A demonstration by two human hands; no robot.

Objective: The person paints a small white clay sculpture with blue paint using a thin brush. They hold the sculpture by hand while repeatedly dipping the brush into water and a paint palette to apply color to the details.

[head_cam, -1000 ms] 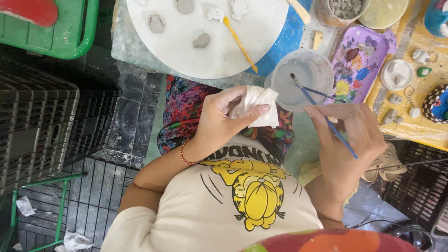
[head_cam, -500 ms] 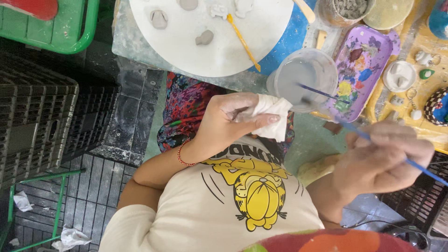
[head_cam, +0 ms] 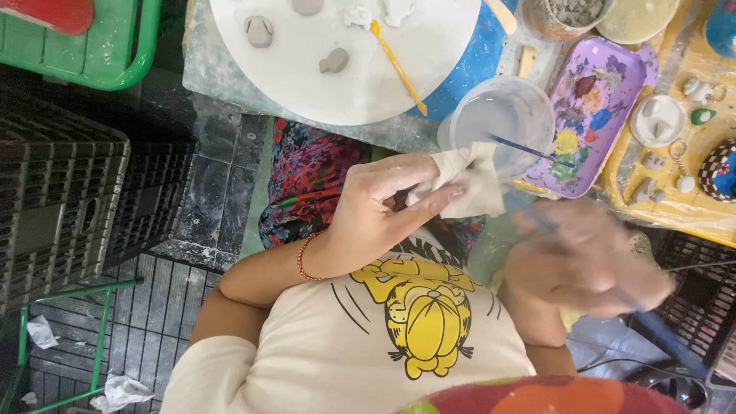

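Observation:
My left hand (head_cam: 376, 211) is raised over my lap and pinches a crumpled white cloth (head_cam: 469, 182) between thumb and fingers. My right hand (head_cam: 590, 264), blurred by motion, is low at the right and grips a blue-handled paintbrush (head_cam: 652, 326) whose handle points down to the right. Just beyond the cloth stands a clear cup of cloudy water (head_cam: 494, 115) with a second thin blue brush (head_cam: 529, 151) lying across its rim. A purple paint palette tray (head_cam: 594, 115) with several colour blobs sits to the right of the cup.
A round white board (head_cam: 345, 77) carries small grey clay pieces and a yellow tool (head_cam: 399, 65). A yellow tray (head_cam: 675, 192) of small figures lies at the far right. Black crates (head_cam: 61, 199) and a green tray (head_cam: 100, 54) stand at the left.
My right hand with the brush has swung from beside the cloth down and to the right and is now blurred. My left hand keeps hold of the cloth, shifted slightly right.

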